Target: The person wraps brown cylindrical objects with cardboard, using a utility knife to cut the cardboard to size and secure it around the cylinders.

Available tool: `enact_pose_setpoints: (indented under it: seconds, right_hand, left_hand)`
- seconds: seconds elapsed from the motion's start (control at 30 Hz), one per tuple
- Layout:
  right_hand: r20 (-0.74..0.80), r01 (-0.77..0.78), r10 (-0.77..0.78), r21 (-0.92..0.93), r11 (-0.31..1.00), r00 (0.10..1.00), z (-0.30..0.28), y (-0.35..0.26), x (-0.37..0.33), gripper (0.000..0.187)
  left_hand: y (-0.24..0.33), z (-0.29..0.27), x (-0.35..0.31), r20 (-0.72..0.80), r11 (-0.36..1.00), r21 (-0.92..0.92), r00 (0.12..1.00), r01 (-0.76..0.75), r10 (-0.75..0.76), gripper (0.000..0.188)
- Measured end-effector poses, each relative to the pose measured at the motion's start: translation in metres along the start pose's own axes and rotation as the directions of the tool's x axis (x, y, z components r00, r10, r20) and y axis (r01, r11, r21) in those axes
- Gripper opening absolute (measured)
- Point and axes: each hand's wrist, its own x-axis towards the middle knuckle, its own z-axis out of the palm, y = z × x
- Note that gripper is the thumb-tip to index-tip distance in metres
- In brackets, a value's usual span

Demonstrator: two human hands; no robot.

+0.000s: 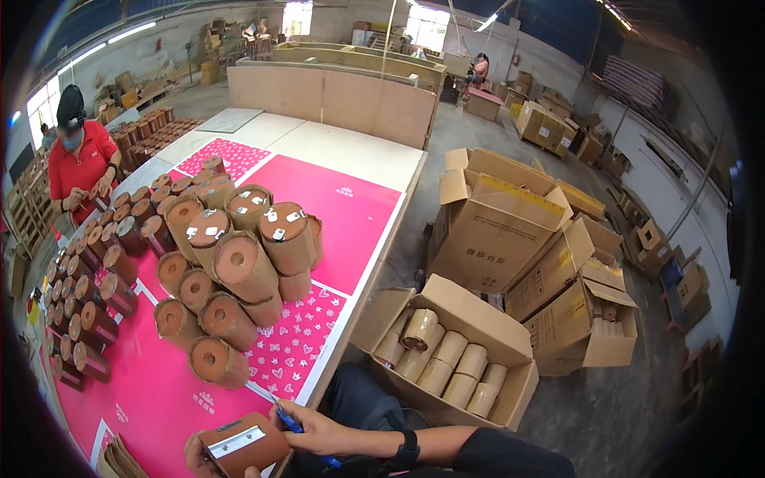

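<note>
At the near edge of the pink-covered table, my left hand (196, 456) grips a brown cylinder (271, 448) lying on its side. A pale, silvery plate (236, 440) with two dark spots faces up on its surface. My right hand (325, 435) is closed round a blue-handled tool (290, 421) with a thin metal tip pointing up and away; its exact kind is not clear. The right fingers are close to the cylinder's right end. Beyond my hands stand brown cylinders wrapped in paper (219, 315), some with a round hole in the end.
Many dark brown cylinders (96, 319) fill the table's left side. Brown paper sheets (119, 460) lie at the near left. An open carton (518, 350) of wrapped cylinders stands at my right, with more cartons (494, 239) behind. A person in red (84, 163) handles cylinders across the table.
</note>
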Motion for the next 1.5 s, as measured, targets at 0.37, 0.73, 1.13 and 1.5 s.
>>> enact_pose_setpoints:
  seconds: [0.37, 0.73, 1.13, 1.5]
  right_hand:
    - [-0.059, -0.069, 0.06, -0.167, 0.984, 0.996, -0.017, 0.009, -0.016, 0.035]
    - [-0.198, -0.1, 0.043, -0.288, 0.952, 0.979, -0.025, -0.023, -0.036, 0.031]
    - [-0.221, -0.234, 0.265, 0.156, 0.96, 0.938, -0.031, -0.02, -0.034, 0.022]
    - [-0.381, -0.278, 0.201, -0.157, 0.948, 0.902, -0.053, -0.038, -0.047, 0.018]
  left_hand:
    - [0.017, 0.014, 0.006, 0.105, 0.983, -0.171, 0.991, -0.065, 0.084, 0.088]
    - [0.023, 0.023, 0.009, 0.191, 0.985, -0.136, 0.973, -0.103, 0.128, 0.086]
    - [0.029, 0.006, 0.007, 0.07, 0.993, -0.122, 0.998, 0.006, 0.003, 0.083]
    - [-0.072, -0.079, 0.134, -0.432, 0.767, 0.552, 0.899, 0.328, -0.074, 0.063]
